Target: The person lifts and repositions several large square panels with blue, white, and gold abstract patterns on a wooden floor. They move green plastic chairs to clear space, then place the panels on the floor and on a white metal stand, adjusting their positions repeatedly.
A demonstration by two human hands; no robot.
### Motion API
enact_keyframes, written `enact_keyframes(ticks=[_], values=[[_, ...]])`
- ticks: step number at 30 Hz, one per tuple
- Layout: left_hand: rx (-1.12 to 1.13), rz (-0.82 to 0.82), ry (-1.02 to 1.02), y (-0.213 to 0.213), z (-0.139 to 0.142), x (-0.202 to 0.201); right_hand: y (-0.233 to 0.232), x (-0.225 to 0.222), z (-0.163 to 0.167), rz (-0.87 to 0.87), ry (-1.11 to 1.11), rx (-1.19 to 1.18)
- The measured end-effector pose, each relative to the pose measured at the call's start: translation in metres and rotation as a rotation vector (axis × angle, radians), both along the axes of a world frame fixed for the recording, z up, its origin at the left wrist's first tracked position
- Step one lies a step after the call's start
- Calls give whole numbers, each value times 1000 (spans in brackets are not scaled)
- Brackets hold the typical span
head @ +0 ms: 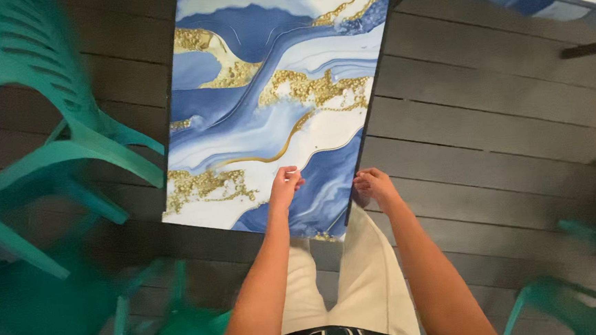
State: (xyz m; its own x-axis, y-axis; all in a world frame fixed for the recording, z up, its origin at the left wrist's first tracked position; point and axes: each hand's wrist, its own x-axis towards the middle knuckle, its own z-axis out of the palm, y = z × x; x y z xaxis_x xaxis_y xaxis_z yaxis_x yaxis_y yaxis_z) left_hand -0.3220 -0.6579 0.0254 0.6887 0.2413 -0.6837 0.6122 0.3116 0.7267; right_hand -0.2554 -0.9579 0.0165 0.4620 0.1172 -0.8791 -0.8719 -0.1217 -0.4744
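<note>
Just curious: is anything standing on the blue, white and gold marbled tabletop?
No, the marbled tabletop is bare; only the left hand rests on it.

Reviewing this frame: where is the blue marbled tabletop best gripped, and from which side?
Probably at the near right corner of the marbled tabletop, coming from the person's side. Its thin dark rim is exposed there; the right hand is at that edge and the left hand rests on top. Green chairs crowd the left side.

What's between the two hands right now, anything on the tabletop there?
In the head view, only the marbled blue, white and gold tabletop and its dark right edge lie between the left hand and the right hand; nothing rests there.
</note>
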Motion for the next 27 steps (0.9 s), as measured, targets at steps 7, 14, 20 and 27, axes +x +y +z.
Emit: enact_keyframes(ticks=[7, 14, 20, 27], values=[[-60, 136, -2, -68, -17, 20, -26, 54, -13, 121, 34, 32], [-336, 425, 16, -197, -46, 63, -63, 149, -24, 239, 24, 49], [-584, 817, 50, -281, -61, 100, -64, 236, -24, 317, -74, 124], [-656, 1155, -9, -270, -69, 157, -6, 303, -8, 334, -135, 125]])
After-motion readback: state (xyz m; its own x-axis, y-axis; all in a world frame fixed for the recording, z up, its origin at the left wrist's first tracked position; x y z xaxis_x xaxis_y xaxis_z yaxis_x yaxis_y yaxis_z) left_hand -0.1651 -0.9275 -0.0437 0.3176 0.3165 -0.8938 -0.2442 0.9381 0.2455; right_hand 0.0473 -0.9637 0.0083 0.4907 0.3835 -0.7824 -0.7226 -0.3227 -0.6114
